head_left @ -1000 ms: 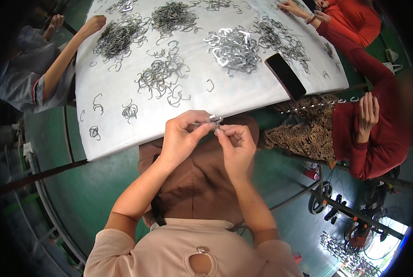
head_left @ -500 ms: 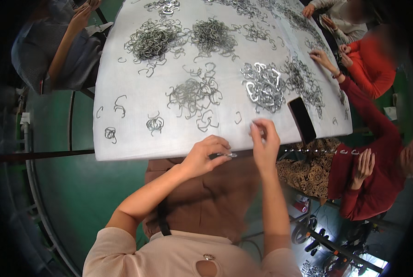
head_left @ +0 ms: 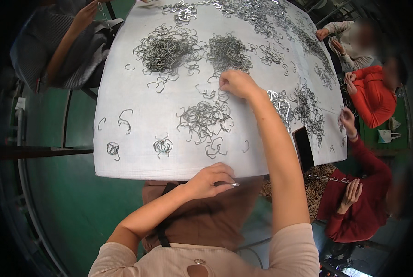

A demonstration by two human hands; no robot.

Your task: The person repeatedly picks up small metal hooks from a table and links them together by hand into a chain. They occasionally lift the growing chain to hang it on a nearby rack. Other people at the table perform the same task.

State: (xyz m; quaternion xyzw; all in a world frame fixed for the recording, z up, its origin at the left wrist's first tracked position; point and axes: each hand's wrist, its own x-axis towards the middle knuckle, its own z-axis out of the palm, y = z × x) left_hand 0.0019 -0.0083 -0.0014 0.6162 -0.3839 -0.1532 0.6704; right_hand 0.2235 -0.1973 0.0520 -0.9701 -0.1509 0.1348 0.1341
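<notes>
While the left hand pinches one metal piece, the right hand, grip unclear, is beside tabletop wire hooks, its forearm partly hiding one shiny heap near one smartphone.

The white worktop carries several loose piles of bent metal hooks, a few stray ones towards its near left corner, and a dark phone by the near edge.

Grn floor under white-covered table, bright patch low R, prob. daylight.
</notes>
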